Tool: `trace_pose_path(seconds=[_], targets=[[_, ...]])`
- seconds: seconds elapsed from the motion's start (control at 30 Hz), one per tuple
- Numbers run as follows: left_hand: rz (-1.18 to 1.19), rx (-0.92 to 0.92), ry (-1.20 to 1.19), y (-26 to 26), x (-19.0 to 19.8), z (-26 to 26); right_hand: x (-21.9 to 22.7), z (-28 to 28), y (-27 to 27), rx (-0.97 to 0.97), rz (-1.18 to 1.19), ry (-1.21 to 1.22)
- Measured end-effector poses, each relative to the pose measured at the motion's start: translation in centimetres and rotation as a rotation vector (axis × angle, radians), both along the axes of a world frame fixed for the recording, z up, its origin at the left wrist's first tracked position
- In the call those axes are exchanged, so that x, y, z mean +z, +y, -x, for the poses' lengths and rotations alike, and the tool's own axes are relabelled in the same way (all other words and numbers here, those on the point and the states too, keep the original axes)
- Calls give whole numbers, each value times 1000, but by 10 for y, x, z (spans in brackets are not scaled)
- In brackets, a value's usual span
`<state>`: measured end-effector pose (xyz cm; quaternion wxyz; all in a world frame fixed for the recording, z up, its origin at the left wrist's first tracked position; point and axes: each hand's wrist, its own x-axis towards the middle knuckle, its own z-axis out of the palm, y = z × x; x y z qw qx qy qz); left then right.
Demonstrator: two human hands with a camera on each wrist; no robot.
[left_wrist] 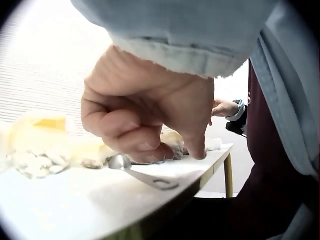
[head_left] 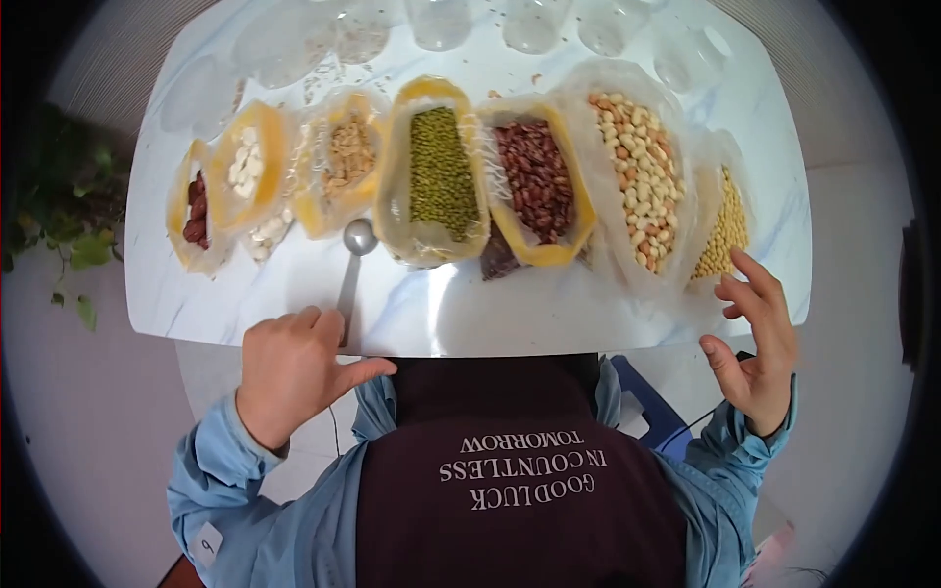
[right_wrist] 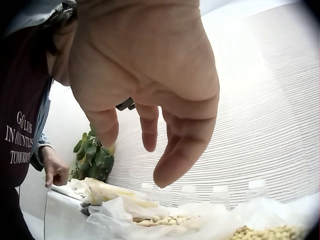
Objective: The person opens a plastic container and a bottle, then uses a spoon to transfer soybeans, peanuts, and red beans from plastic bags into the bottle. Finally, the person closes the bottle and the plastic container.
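A metal spoon (head_left: pixel 360 237) lies on the white table, its bowl toward the bags and its handle toward the front edge. My left hand (head_left: pixel 294 377) hovers over the handle end, thumb out to the side and fingers loosely bent. In the left wrist view, the spoon (left_wrist: pixel 150 180) rests on the tabletop beneath that hand (left_wrist: pixel 145 107), which holds nothing. At the right front, my right hand (head_left: pixel 760 343) has relaxed, spread fingers, nearest the bag of yellow soybeans (head_left: pixel 727 225). From the right wrist, the hand (right_wrist: pixel 145 75) appears above the bags with nothing in its grasp.
Across the table stand opened bags of reddish-brown dried fruit (head_left: pixel 196 214), white pieces (head_left: pixel 245 167), tan pieces (head_left: pixel 350 157), green mung beans (head_left: pixel 441 167), red kidney beans (head_left: pixel 534 176) and peanuts (head_left: pixel 632 176). Several clear plastic containers (head_left: pixel 438 24) line the far edge.
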<state>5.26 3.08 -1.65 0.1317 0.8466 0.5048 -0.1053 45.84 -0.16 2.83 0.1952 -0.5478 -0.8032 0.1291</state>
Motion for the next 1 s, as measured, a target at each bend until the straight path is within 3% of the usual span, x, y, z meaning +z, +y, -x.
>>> trace_pose_path(seconds=[0.1, 0.3, 0.73, 1.0], targets=[[-151, 0, -170, -11, 0, -7, -10, 1, -7, 21, 3, 61], [-293, 13, -175, -34, -29, -1, -26, 8, -21, 19, 92, 182], [-409, -77, -291, -45, -26, 6, -36, 36, -38, 69, 107, 286], [-383, 57, -453, -50, -28, 24, -51, 77, -35, 138, 92, 295]])
